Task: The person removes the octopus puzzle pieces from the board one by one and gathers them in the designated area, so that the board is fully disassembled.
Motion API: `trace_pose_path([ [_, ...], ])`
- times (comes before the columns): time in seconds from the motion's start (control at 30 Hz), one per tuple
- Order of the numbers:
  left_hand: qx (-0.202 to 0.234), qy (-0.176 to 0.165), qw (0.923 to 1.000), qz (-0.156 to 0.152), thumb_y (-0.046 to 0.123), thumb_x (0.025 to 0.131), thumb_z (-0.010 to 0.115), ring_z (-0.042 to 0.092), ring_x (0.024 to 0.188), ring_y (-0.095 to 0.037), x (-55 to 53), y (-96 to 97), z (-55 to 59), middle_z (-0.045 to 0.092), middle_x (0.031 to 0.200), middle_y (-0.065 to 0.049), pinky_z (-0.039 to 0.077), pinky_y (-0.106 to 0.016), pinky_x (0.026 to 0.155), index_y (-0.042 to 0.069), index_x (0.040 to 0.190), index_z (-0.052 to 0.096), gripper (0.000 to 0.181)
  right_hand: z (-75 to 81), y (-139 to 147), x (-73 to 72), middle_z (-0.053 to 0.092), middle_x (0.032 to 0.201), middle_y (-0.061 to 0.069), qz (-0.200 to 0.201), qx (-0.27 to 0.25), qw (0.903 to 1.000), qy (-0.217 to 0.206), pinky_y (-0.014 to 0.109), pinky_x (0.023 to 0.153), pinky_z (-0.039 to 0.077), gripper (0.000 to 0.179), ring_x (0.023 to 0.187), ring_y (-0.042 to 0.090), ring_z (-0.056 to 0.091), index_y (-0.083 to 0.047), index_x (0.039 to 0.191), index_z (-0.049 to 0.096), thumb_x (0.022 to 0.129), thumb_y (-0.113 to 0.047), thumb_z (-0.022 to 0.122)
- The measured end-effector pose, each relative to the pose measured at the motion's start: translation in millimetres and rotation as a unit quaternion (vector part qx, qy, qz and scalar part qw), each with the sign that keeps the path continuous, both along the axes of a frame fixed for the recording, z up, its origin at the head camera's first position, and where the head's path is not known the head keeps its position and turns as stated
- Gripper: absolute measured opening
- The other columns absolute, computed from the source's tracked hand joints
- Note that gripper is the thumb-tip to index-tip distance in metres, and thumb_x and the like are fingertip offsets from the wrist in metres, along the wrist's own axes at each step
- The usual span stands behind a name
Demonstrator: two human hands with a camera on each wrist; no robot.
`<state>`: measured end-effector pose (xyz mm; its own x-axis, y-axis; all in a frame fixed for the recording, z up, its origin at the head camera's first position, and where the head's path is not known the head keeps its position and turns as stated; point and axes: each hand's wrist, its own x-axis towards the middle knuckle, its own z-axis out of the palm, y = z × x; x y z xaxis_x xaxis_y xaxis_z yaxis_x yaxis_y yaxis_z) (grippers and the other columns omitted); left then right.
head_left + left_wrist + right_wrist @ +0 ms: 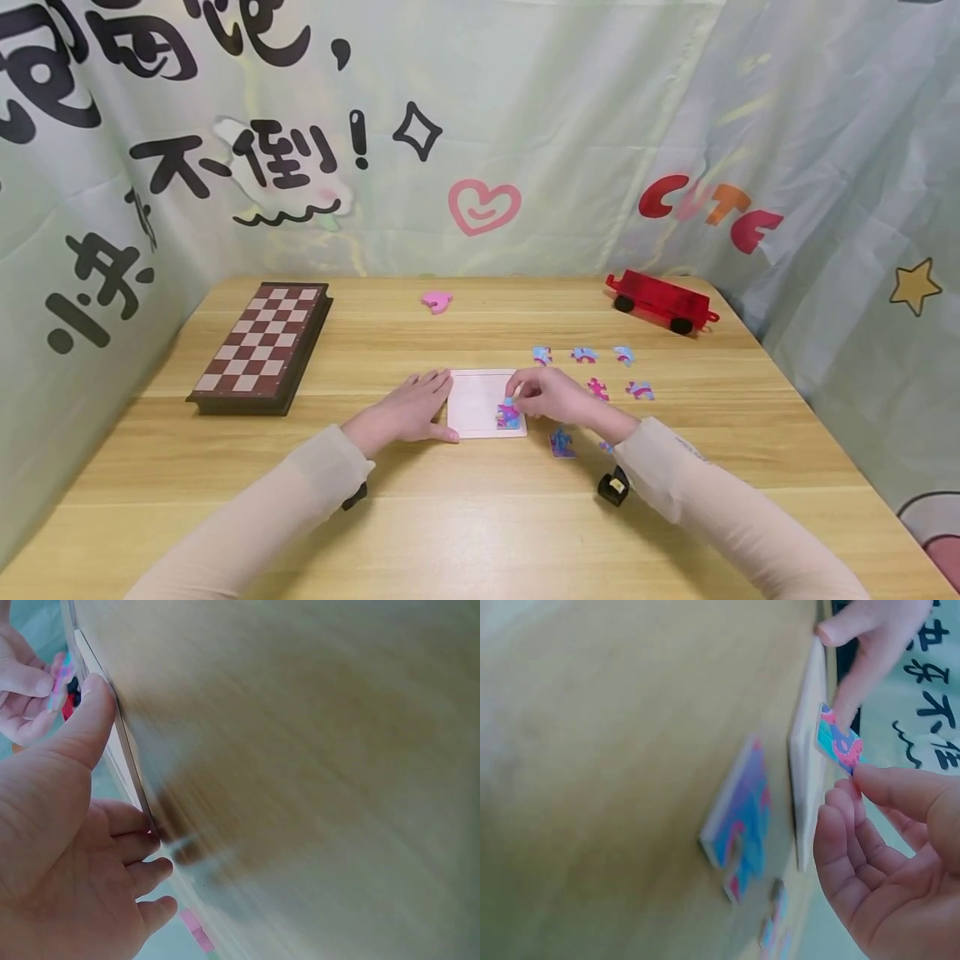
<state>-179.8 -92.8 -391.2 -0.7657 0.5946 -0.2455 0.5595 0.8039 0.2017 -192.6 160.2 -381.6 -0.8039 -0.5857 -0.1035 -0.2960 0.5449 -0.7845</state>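
A white rectangular puzzle board (472,404) lies flat on the table between both hands. My left hand (416,408) rests at its left edge with the fingers extended, the thumb near the lower left corner. With thumb and fingertips, my right hand (553,395) pinches a blue, pink and purple puzzle piece (841,741) over the board's right side. In the right wrist view the piece is tilted above the board. Nearest the right hand, a larger blue-purple puzzle piece (561,443) lies on the table beside the board.
Several loose puzzle pieces (584,356) lie on the right, one partly hidden by the right sleeve. A pink piece (437,302) lies farther back. At the left is a brown checkered chessboard case (258,342). A red toy wagon (662,302) stands back right, before the printed curtain (570,125).
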Motion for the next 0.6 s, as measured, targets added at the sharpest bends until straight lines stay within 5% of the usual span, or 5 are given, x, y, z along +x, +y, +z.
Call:
trace_pose_path([
  [0.23, 0.0, 0.003, 1.0, -0.003, 0.055, 0.083, 0.056, 0.014, 0.136, -0.033, 0.0, -1.0, -0.9, 0.016, 0.149, -0.019, 0.011, -0.047, 0.108, -0.006, 0.142, 0.023, 0.091, 9.4, 35.5, -3.6, 0.058, 0.069, 0.011, -0.027, -0.036, 0.9988, -0.02, 0.033, 0.054, 0.045, 0.009, 0.059, 0.02, 0.051, -0.002, 0.097, 0.061, 0.088, -0.002, 0.059],
  [0.6, 0.003, 0.002, 1.0, -0.001, 0.056, 0.083, 0.056, 0.014, 0.136, -0.033, 0.4, -2.2, -1.8, 0.015, 0.149, -0.019, 0.012, -0.047, 0.108, -0.006, 0.143, 0.022, 0.092, 17.0, 127.2, 6.6, 0.055, 0.069, 0.009, -0.075, -0.012, 0.9949, -0.066, 0.033, 0.056, 0.047, 0.017, 0.06, 0.018, 0.05, 0.005, 0.101, 0.059, 0.089, -0.007, 0.06],
])
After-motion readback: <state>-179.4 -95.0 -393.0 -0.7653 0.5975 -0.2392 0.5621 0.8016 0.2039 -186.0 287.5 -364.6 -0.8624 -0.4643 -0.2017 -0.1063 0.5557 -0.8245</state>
